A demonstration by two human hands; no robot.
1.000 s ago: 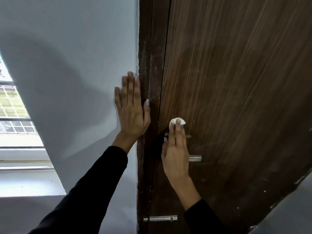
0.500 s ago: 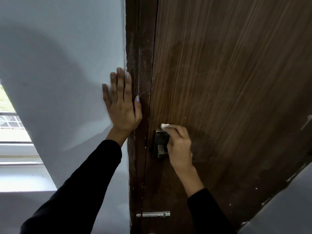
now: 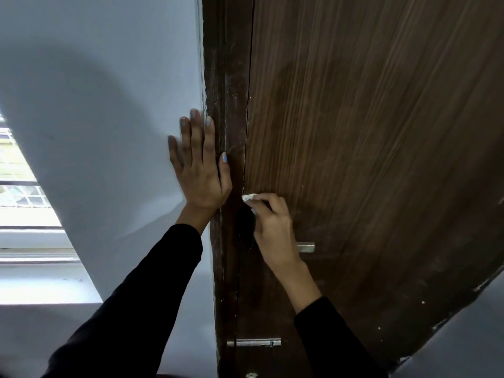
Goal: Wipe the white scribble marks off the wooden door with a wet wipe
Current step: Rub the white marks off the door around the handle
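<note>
A brown wooden door (image 3: 368, 132) with a fine vertical grain fills the right of the view, shut against a darker wooden door frame (image 3: 226, 105) whose edge shows pale scuffs and flecks of paint. Faint whitish streaks lie across the door's face, most plainly toward the lower right. The right hand (image 3: 270, 227) pinches a small crumpled white wet wipe (image 3: 248, 198) between curled fingertips and holds it against the door's left edge, right at the seam with the frame and just above a dark lock plate (image 3: 245, 227). The end of a metal door handle (image 3: 305, 247) shows from behind that hand. Lower down, a metal slide bolt (image 3: 253, 342) crosses the seam. The left hand (image 3: 199, 170) lies flat with straight fingers on the pale grey wall (image 3: 109, 77), its thumb reaching onto the frame. Both arms wear black sleeves. At the far left a bright window (image 3: 16, 181) with bars sits above a white sill (image 3: 35, 268). A strip of grey wall also shows at the lower right corner.
</note>
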